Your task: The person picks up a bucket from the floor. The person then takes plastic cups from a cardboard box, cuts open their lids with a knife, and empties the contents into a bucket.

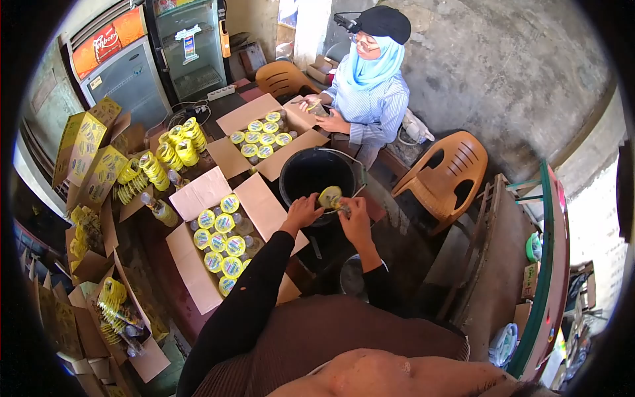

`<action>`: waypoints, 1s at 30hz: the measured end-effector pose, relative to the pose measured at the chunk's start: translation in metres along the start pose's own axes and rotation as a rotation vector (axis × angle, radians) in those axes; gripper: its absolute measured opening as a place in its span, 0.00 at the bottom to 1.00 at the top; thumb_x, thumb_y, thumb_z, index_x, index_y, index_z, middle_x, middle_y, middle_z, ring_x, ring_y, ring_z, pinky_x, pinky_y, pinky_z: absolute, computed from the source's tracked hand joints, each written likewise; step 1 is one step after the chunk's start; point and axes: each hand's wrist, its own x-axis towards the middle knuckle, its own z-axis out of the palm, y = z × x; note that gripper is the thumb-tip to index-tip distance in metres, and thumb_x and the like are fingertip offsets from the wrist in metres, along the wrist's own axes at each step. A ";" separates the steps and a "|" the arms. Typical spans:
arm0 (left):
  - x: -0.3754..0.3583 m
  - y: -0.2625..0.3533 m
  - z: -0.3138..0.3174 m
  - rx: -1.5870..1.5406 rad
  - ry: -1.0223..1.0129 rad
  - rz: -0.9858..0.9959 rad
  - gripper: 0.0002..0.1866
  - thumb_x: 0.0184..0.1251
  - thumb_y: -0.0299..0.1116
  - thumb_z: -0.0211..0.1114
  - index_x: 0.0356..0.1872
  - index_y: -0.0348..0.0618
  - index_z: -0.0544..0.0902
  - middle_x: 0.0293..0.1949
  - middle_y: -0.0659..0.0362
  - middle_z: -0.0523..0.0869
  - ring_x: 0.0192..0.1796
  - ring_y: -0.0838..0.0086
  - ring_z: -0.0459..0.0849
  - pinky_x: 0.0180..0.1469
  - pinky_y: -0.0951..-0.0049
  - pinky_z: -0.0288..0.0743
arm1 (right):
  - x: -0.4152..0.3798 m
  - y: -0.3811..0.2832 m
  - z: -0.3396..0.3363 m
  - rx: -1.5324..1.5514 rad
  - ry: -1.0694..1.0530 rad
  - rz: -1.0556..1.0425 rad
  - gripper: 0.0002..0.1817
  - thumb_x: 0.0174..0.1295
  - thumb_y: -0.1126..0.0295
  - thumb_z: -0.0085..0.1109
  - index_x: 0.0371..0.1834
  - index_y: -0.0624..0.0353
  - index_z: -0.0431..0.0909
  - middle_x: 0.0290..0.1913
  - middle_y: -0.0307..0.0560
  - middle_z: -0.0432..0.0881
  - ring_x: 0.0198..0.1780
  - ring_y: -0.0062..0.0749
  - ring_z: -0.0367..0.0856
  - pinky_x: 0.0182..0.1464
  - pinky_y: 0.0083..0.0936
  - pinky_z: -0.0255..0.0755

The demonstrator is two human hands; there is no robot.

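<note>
Over the near rim of a black bucket (286, 192), my right hand (357, 223) grips a small plastic cup with a yellow-edged round lid (329, 196). The cup is tilted, its lid turned upward and toward the left. My left hand (304, 213) is at the lid's left side with its fingers bent together; whether they pinch the cup or something small is too fine to make out. To the left of my hands, an open cardboard box (187, 264) holds clear cups, several with yellow-rimmed printed lids (224, 223).
Across from me a person (374, 112) handles another cup beside a second open box (241, 119) of lidded cups. Stacks of yellow lids (154, 171) and cartons stand left. A brown plastic chair (446, 175) is at right; a second bucket (354, 278) sits below my right forearm.
</note>
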 end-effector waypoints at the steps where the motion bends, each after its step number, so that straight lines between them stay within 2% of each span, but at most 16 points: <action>1: 0.000 0.000 -0.003 0.002 -0.002 -0.007 0.30 0.62 0.52 0.62 0.59 0.44 0.71 0.39 0.48 0.84 0.47 0.56 0.82 0.52 0.57 0.71 | 0.001 -0.006 -0.002 -0.020 0.055 0.022 0.20 0.55 0.77 0.64 0.52 0.57 0.73 0.48 0.53 0.68 0.48 0.52 0.77 0.46 0.39 0.75; 3: -0.001 0.003 -0.009 -0.017 -0.082 -0.037 0.29 0.65 0.51 0.62 0.60 0.44 0.70 0.41 0.48 0.83 0.48 0.54 0.81 0.52 0.56 0.72 | 0.002 -0.006 -0.002 -0.041 0.104 0.047 0.20 0.55 0.76 0.64 0.52 0.57 0.73 0.48 0.54 0.68 0.48 0.52 0.77 0.47 0.39 0.75; 5: -0.003 0.007 -0.014 0.016 -0.142 -0.079 0.27 0.64 0.48 0.64 0.59 0.47 0.72 0.42 0.49 0.83 0.48 0.54 0.80 0.51 0.56 0.73 | 0.002 0.004 0.003 -0.017 -0.033 0.108 0.21 0.56 0.75 0.65 0.53 0.59 0.72 0.48 0.54 0.69 0.49 0.53 0.76 0.47 0.39 0.75; 6: -0.004 0.007 -0.014 -0.012 -0.090 -0.051 0.24 0.64 0.47 0.64 0.56 0.46 0.73 0.42 0.50 0.83 0.48 0.55 0.80 0.51 0.57 0.73 | 0.003 0.005 0.005 -0.018 -0.033 0.111 0.21 0.56 0.75 0.65 0.53 0.59 0.72 0.48 0.54 0.69 0.49 0.53 0.76 0.47 0.39 0.75; 8: -0.004 0.005 -0.013 -0.042 -0.033 -0.027 0.22 0.64 0.46 0.64 0.54 0.46 0.75 0.42 0.51 0.83 0.48 0.55 0.80 0.50 0.57 0.73 | 0.006 0.007 0.010 0.017 0.142 0.059 0.22 0.55 0.75 0.66 0.54 0.61 0.72 0.50 0.55 0.70 0.48 0.53 0.77 0.48 0.39 0.76; 10: -0.005 -0.001 -0.007 -0.046 0.055 0.089 0.19 0.65 0.44 0.62 0.51 0.44 0.77 0.42 0.52 0.82 0.48 0.56 0.79 0.50 0.57 0.73 | 0.005 0.009 0.012 0.053 0.148 0.071 0.23 0.56 0.75 0.66 0.55 0.61 0.71 0.51 0.55 0.71 0.49 0.52 0.77 0.49 0.39 0.76; 14: -0.003 -0.003 -0.009 -0.104 0.087 0.044 0.17 0.66 0.44 0.62 0.50 0.44 0.78 0.42 0.54 0.82 0.49 0.58 0.78 0.51 0.57 0.72 | 0.002 0.005 0.009 0.178 0.119 0.102 0.24 0.56 0.74 0.67 0.56 0.62 0.71 0.52 0.55 0.73 0.51 0.51 0.78 0.52 0.37 0.75; 16: 0.000 -0.001 -0.010 -0.221 0.034 -0.090 0.17 0.67 0.44 0.61 0.50 0.46 0.78 0.41 0.54 0.82 0.49 0.57 0.78 0.51 0.59 0.72 | 0.003 0.003 0.008 0.205 0.138 0.114 0.24 0.56 0.74 0.67 0.56 0.62 0.71 0.53 0.55 0.74 0.52 0.49 0.78 0.51 0.36 0.75; 17: 0.001 0.001 -0.010 -0.223 0.034 -0.087 0.17 0.67 0.44 0.61 0.50 0.46 0.78 0.41 0.54 0.82 0.49 0.57 0.78 0.51 0.59 0.72 | 0.003 0.002 0.007 0.234 0.153 0.125 0.24 0.57 0.74 0.67 0.56 0.62 0.71 0.53 0.54 0.75 0.53 0.48 0.78 0.50 0.34 0.76; 19: 0.000 0.001 -0.011 -0.426 0.141 -0.093 0.16 0.69 0.46 0.60 0.45 0.45 0.80 0.40 0.53 0.82 0.49 0.56 0.77 0.51 0.59 0.71 | 0.004 0.007 0.010 0.166 0.174 0.090 0.24 0.57 0.73 0.67 0.56 0.62 0.71 0.52 0.54 0.75 0.52 0.47 0.79 0.50 0.34 0.76; 20: 0.002 -0.001 -0.014 -0.423 0.142 -0.099 0.16 0.69 0.46 0.60 0.45 0.45 0.80 0.40 0.53 0.82 0.49 0.56 0.77 0.51 0.59 0.71 | 0.004 0.010 0.012 0.100 0.192 0.057 0.23 0.57 0.73 0.68 0.55 0.62 0.71 0.52 0.54 0.76 0.51 0.46 0.79 0.49 0.34 0.76; 23: 0.001 -0.002 -0.017 -0.352 0.059 -0.103 0.14 0.69 0.44 0.58 0.39 0.43 0.81 0.34 0.51 0.84 0.48 0.55 0.79 0.57 0.56 0.70 | 0.002 0.024 0.010 0.033 0.134 0.013 0.23 0.57 0.72 0.67 0.55 0.62 0.71 0.48 0.54 0.78 0.49 0.45 0.80 0.48 0.35 0.75; 24: 0.004 -0.006 -0.014 -0.316 0.028 -0.051 0.14 0.70 0.44 0.57 0.36 0.43 0.80 0.32 0.50 0.83 0.45 0.53 0.79 0.61 0.51 0.66 | 0.004 0.023 0.011 0.045 0.119 -0.006 0.23 0.57 0.72 0.67 0.55 0.62 0.71 0.48 0.54 0.78 0.49 0.45 0.80 0.48 0.35 0.75; 25: 0.007 -0.013 -0.010 -0.279 -0.005 0.005 0.15 0.70 0.44 0.56 0.34 0.42 0.80 0.29 0.49 0.83 0.43 0.51 0.80 0.64 0.47 0.62 | 0.003 0.018 0.010 0.121 0.090 0.090 0.22 0.59 0.70 0.66 0.55 0.62 0.71 0.47 0.55 0.78 0.47 0.46 0.81 0.48 0.35 0.75; 26: 0.009 -0.016 -0.004 -0.307 0.008 0.004 0.14 0.71 0.42 0.55 0.35 0.43 0.79 0.28 0.48 0.82 0.41 0.49 0.80 0.67 0.40 0.54 | 0.001 0.016 0.007 0.187 0.070 0.198 0.22 0.60 0.68 0.65 0.55 0.61 0.72 0.46 0.55 0.78 0.46 0.46 0.81 0.48 0.36 0.74; 30: 0.014 -0.014 -0.003 -0.334 -0.026 -0.050 0.13 0.72 0.42 0.54 0.35 0.43 0.78 0.28 0.49 0.82 0.41 0.50 0.81 0.68 0.40 0.51 | -0.001 0.014 0.002 0.079 -0.009 0.238 0.22 0.62 0.62 0.63 0.55 0.60 0.71 0.46 0.55 0.78 0.43 0.46 0.81 0.44 0.36 0.74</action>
